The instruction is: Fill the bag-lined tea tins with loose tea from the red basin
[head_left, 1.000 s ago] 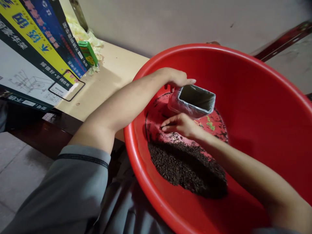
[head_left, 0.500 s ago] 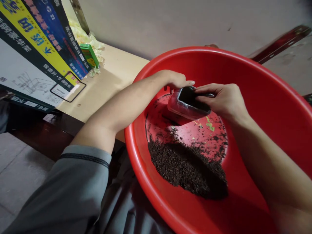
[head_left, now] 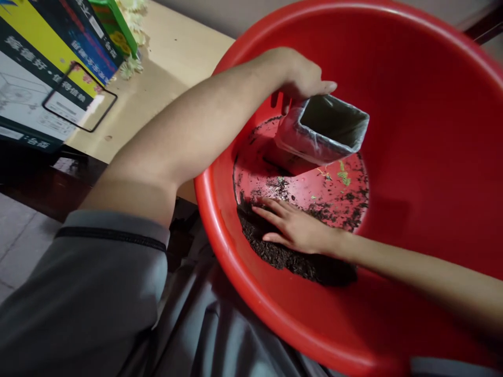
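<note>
My left hand grips the back left side of a square plastic pot, its thumb along the rim. The pot is held tilted above the floor of a large red tub; its opening faces up and toward me, dark inside. Low in the tub, my right hand lies over a heap of dark soil with fingers spread. Its fingertips reach the soil near the tub's left wall. Crumbs of soil and a few green plant bits are scattered on the tub floor.
A pale wooden board lies left of the tub. Beside it stand a printed box, a green packet and a thin black rectangular frame. A wall runs behind the tub.
My right hand has left the pot's rim and moved down onto the soil, its fingers spreading. My left hand keeps hold of the pot. The view has tilted downward and closer.
</note>
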The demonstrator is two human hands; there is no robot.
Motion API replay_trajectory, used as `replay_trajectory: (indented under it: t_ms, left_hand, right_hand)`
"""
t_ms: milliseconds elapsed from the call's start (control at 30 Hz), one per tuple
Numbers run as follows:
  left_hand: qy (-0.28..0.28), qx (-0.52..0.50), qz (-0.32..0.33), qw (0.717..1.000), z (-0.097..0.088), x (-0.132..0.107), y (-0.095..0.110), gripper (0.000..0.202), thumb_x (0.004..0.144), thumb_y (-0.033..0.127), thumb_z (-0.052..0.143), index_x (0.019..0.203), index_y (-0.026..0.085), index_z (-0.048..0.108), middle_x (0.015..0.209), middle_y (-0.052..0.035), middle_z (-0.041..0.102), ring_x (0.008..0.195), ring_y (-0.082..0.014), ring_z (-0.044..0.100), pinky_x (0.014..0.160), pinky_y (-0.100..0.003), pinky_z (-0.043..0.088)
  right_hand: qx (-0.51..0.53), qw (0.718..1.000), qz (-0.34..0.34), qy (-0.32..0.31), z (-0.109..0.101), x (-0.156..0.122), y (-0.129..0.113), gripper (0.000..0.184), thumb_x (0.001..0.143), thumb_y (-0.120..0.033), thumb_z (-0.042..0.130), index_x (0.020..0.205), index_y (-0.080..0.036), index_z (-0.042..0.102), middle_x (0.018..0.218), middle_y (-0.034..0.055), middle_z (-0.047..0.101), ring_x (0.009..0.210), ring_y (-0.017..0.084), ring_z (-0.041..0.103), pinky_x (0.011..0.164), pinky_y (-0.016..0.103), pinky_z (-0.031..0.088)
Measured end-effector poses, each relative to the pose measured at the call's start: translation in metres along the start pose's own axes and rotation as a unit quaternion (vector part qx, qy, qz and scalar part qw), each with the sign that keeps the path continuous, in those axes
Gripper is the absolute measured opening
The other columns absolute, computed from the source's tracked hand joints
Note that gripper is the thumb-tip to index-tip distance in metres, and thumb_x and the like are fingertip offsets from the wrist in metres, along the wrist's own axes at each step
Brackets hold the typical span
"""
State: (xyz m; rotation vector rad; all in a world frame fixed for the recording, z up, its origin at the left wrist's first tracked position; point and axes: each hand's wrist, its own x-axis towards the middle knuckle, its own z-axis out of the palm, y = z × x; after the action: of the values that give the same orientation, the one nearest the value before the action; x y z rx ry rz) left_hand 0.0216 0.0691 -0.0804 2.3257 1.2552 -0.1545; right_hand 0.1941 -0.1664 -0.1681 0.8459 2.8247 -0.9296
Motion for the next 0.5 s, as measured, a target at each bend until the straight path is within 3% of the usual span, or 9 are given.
replay_trajectory:
  t_ms: [67,133,300,500]
  left_hand:
    - [-0.006,-0.003,-0.001,1.000,-0.001,-0.001,0.000,0.088,0.093,0.077,0.029,0.117,0.004,0.072,0.112,-0.0215,0.072,0.088,-0.0307,0.064,0.086,-0.046,0.050]
    - [-0.006,-0.003,0.003,1.000,-0.002,-0.003,0.002,0.085,0.095,0.074,0.029,0.112,0.004,0.074,0.107,-0.0220,0.073,0.085,-0.0321,0.065,0.086,-0.049,0.050]
    - [-0.020,-0.016,0.011,1.000,-0.004,-0.010,0.005,0.081,0.097,0.070,0.028,0.107,0.006,0.076,0.102,-0.0185,0.075,0.079,-0.0288,0.064,0.087,-0.050,0.050]
    - [-0.030,-0.026,0.010,0.999,-0.003,-0.010,0.005,0.082,0.098,0.070,0.028,0.110,0.004,0.074,0.107,-0.0205,0.075,0.081,-0.0283,0.065,0.084,-0.047,0.052]
  right_hand:
    - [0.000,0.999,0.032,-0.025,0.025,-0.005,0.001,0.072,0.101,-0.061,0.037,0.155,-0.014,0.042,0.159,0.0239,0.038,0.146,0.040,0.039,0.115,0.065,0.039]
    - [-0.002,0.998,0.051,-0.034,0.036,-0.007,-0.003,0.071,0.103,-0.059,0.030,0.157,-0.014,0.040,0.155,0.0242,0.043,0.141,0.039,0.043,0.114,0.065,0.038]
    - [0.004,0.998,0.059,-0.033,0.033,0.001,-0.022,0.067,0.099,-0.063,0.041,0.143,-0.015,0.057,0.138,0.0235,0.053,0.123,0.037,0.053,0.105,0.062,0.045]
    - [0.002,0.998,0.062,0.004,0.032,0.007,-0.033,0.043,0.100,-0.047,0.048,0.121,-0.015,0.068,0.115,0.0169,0.063,0.104,0.028,0.062,0.095,0.046,0.055]
